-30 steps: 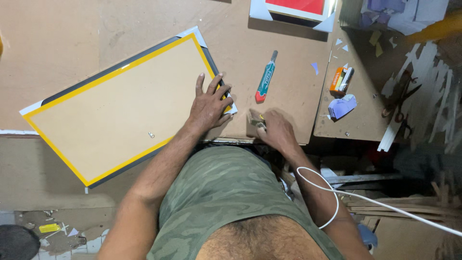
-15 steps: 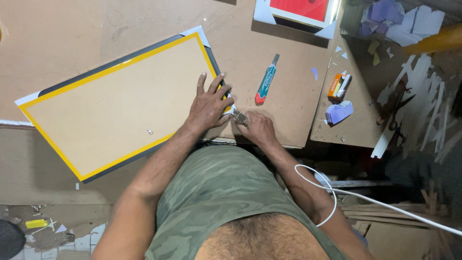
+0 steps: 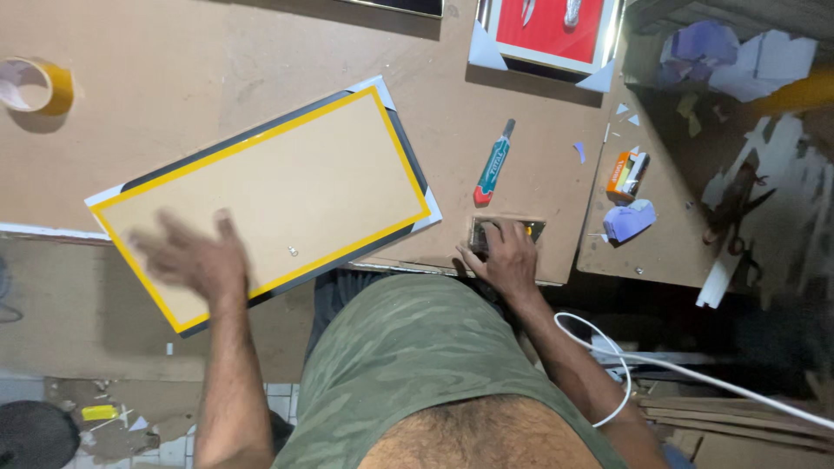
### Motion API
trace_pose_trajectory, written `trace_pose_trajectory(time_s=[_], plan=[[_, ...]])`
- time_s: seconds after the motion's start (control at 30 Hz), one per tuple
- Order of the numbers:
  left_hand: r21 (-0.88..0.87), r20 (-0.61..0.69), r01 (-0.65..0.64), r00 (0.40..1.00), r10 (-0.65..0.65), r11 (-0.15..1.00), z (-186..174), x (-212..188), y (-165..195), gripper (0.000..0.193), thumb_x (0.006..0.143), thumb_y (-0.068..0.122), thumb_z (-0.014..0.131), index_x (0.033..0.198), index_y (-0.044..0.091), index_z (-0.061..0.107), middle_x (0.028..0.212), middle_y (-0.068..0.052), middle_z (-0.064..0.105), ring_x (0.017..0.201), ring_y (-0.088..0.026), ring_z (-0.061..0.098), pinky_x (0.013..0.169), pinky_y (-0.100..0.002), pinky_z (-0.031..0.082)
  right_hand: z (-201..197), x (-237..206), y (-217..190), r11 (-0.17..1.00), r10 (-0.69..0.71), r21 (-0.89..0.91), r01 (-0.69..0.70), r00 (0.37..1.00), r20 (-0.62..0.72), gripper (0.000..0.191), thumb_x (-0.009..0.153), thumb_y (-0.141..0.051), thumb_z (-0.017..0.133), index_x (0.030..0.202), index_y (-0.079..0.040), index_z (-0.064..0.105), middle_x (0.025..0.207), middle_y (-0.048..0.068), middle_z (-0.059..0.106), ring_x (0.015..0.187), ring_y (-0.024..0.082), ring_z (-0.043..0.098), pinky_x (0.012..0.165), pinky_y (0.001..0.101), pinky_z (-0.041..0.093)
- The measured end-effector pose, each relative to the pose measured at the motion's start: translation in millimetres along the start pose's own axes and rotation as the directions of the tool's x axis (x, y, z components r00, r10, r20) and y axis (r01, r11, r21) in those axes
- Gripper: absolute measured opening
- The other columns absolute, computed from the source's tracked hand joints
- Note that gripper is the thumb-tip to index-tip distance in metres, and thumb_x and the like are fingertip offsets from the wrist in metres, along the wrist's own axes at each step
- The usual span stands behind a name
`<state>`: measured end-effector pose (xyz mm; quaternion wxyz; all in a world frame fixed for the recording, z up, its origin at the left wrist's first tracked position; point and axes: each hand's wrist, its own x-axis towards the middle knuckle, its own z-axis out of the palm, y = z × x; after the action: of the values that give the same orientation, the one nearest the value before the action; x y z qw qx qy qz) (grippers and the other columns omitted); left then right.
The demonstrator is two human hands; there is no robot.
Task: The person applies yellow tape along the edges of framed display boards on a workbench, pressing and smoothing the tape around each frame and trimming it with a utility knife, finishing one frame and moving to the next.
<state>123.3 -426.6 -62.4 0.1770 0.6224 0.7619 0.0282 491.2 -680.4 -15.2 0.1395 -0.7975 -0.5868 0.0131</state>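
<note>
While the blurry left hand (image 3: 195, 258) hovers spread over the yellow-taped frame back (image 3: 265, 198), right hand (image 3: 504, 256) fingers dip into a small tray (image 3: 506, 233), grip unclear.

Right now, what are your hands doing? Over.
Left hand open, blurred, over yellow-edged board. Right hand fingers in small tray at table edge. Green knife lies apart.

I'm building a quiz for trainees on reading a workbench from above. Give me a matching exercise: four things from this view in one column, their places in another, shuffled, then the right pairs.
Things:
1. tape roll
2. utility knife
3. left hand
4. right hand

Places:
A. over the yellow-edged board
B. far left of the table
C. at a small recess in the table's near edge
D. lying just right of the board, green handle

Pairs: 1-B, 2-D, 3-A, 4-C
</note>
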Motion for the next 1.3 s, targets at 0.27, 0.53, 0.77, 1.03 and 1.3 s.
trace_pose_trajectory(time_s=[0.27,0.53,0.77,1.03,1.3], plan=[[-0.601,0.215,0.288,0.957,-0.197,0.746,-130,-34,-74,0.081,0.095,0.041,0.065,0.16,0.01,0.028,0.138,-0.032,0.055,0.123,-0.037,0.057,0.099,-0.048,0.047,37,52,-20,0.881,-0.465,0.072,0.468,0.884,-0.052,0.048,0.076,-0.018,0.082,0.118,-0.01,0.061,0.12,0.015,0.059,0.115,0.033,0.057,0.107,0.0501,0.047],[-0.724,0.089,-0.02,0.988,0.123,0.689,-249,-122,-15,0.071,0.094,0.037,0.069,0.151,0.009,0.035,0.137,-0.028,0.057,0.122,-0.034,0.058,0.099,-0.046,0.048,30,83,2,0.773,-0.361,0.526,0.355,0.928,-0.095,0.054,0.088,-0.008,0.07,0.14,-0.008,0.058,0.144,0.019,0.06,0.135,0.04,0.06,0.115,0.0458,0.048],[-0.749,0.147,-0.16,0.906,0.396,0.643,-206,-133,105,0.063,0.094,0.033,0.072,0.143,0.009,0.042,0.137,-0.024,0.059,0.121,-0.031,0.059,0.1,-0.043,0.049,-29,47,95,0.963,-0.019,0.27,0.024,1.0,-0.024,0.057,0.084,-0.023,0.077,0.134,-0.004,0.059,0.135,0.022,0.059,0.122,0.041,0.057,0.108,0.0559,0.04],[-0.721,0.151,-0.297,0.814,0.561,0.626,-168,-148,220,0.053,0.093,0.029,0.076,0.134,0.008,0.049,0.136,-0.02,0.06,0.121,-0.027,0.06,0.1,-0.041,0.05,-95,-81,302,0.716,0.659,-0.16,-0.68,0.733,-0.168,0.053,0.067,-0.025,0.089,0.105,0.005,0.068,0.119,0.025,0.062,0.112,0.042,0.058,0.097,0.0543,0.045],[-0.604,0.011,-0.568,0.695,0.719,0.559,-202,-188,272,0.043,0.092,0.024,0.08,0.124,0.007,0.057,0.135,-0.016,0.062,0.12,-0.024,0.061,0.101,-0.039,0.051,-100,-123,350,0.884,0.465,-0.052,-0.464,0.885,0.021,0.009,0.09,-0.012,0.067,0.095,-0.006,0.073,0.096,0.015,0.07,0.09,0.039,0.069,0.079,0.0497,0.056]])
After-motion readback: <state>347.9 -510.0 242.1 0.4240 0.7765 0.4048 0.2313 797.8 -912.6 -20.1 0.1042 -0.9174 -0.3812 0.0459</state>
